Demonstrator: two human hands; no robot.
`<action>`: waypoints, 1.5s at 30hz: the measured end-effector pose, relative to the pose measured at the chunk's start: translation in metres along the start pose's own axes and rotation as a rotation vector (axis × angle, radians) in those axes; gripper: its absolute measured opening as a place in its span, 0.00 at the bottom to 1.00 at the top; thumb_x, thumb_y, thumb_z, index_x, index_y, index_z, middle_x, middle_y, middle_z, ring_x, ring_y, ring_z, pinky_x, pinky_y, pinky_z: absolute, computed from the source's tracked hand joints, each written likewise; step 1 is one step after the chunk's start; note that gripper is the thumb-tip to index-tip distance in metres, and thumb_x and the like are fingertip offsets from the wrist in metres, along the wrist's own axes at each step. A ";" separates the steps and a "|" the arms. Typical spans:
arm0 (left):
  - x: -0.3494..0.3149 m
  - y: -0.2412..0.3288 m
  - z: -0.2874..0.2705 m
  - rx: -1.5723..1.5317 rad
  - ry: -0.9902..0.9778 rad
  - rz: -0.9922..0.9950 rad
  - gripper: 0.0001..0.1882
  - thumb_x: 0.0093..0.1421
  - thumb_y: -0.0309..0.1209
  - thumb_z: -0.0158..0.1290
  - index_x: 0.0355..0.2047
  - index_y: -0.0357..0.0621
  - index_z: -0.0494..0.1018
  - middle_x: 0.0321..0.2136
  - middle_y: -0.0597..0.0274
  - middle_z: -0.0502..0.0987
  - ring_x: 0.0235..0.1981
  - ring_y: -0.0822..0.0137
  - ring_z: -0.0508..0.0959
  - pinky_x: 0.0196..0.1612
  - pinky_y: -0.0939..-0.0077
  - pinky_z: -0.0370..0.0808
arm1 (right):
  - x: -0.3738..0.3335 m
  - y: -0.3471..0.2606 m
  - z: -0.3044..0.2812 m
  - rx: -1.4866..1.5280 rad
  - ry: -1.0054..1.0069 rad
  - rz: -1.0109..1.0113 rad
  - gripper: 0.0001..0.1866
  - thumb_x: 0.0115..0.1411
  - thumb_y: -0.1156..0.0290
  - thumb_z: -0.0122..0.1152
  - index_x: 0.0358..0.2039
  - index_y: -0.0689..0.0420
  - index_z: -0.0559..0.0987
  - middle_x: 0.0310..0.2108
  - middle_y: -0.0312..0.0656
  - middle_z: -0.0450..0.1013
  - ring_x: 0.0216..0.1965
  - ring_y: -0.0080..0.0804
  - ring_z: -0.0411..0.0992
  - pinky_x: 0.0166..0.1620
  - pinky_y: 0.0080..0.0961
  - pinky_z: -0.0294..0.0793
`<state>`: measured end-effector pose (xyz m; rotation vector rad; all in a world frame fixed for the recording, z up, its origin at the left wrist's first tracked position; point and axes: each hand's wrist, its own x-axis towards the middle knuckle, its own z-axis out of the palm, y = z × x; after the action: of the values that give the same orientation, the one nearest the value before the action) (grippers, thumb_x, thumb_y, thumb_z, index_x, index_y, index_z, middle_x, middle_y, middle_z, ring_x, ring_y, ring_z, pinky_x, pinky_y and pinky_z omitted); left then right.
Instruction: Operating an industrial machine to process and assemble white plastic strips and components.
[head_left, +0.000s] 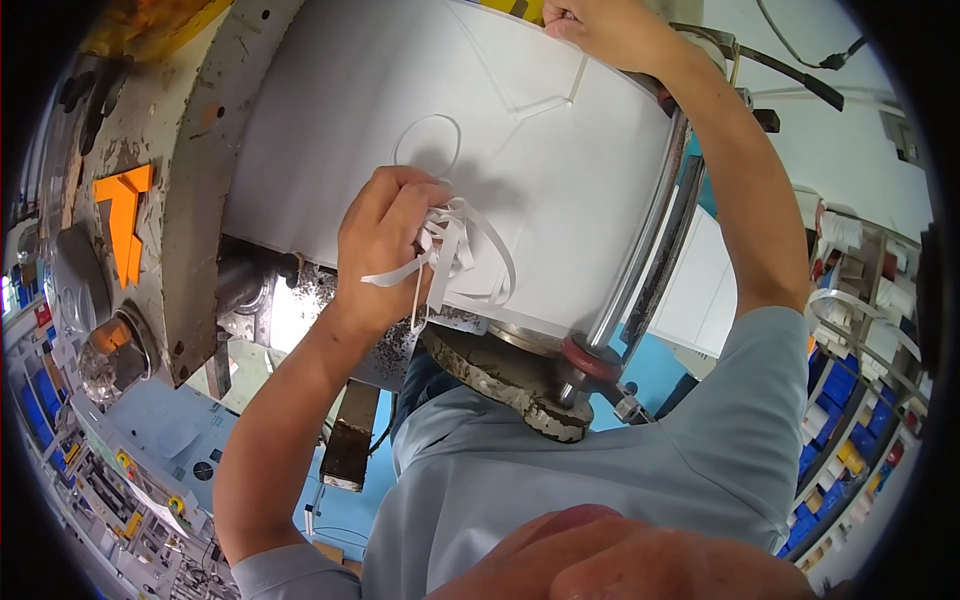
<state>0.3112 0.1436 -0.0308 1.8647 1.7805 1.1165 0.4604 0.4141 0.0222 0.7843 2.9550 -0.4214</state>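
Note:
My left hand (pixel 382 240) is closed around a tangled bunch of narrow white strips (pixel 450 245), whose ends curl out past the fingers. It hovers over the near part of a wide white sheet (pixel 330 120) spread across a machine. Just beyond the left hand, a strip bends into a thin loop (pixel 461 135) above the sheet. Another thin strip (pixel 540 106) lies farther right, bent at an angle. My right hand (pixel 605 32) reaches to the sheet's far right edge with its fingers curled in. What those fingers grip is too small to make out.
Along the sheet's right side runs a steel rod (pixel 640 250) ending in a red collar (pixel 592 357). A worn metal side plate (pixel 205 190) with an orange arrow (pixel 125 225) stands at left. Near my body is a chipped metal bracket (pixel 500 385). Shelves with blue bins (pixel 840 385) stand at right.

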 end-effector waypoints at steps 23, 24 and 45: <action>-0.001 -0.003 0.003 0.007 0.003 0.019 0.15 0.43 0.20 0.58 0.35 0.39 0.74 0.36 0.52 0.73 0.34 0.53 0.76 0.36 0.67 0.74 | 0.011 -0.027 -0.025 -0.382 -0.209 0.060 0.13 0.53 0.67 0.54 0.31 0.63 0.81 0.35 0.54 0.76 0.39 0.49 0.75 0.44 0.40 0.74; -0.001 -0.003 0.003 0.005 0.004 0.015 0.15 0.43 0.20 0.58 0.35 0.39 0.74 0.36 0.52 0.73 0.34 0.52 0.76 0.36 0.67 0.74 | 0.012 -0.030 -0.028 -0.359 -0.263 0.092 0.14 0.53 0.67 0.54 0.31 0.64 0.81 0.35 0.55 0.77 0.39 0.50 0.76 0.43 0.40 0.74; -0.003 -0.003 0.002 0.006 -0.005 -0.007 0.16 0.42 0.20 0.58 0.35 0.40 0.74 0.36 0.52 0.73 0.35 0.51 0.76 0.36 0.66 0.74 | -0.005 -0.002 -0.024 -0.090 -0.163 0.103 0.12 0.55 0.65 0.60 0.34 0.59 0.79 0.36 0.50 0.75 0.40 0.47 0.73 0.43 0.37 0.71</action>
<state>0.3103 0.1421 -0.0350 1.8614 1.7891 1.1039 0.4638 0.4168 0.0460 0.8439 2.7487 -0.3264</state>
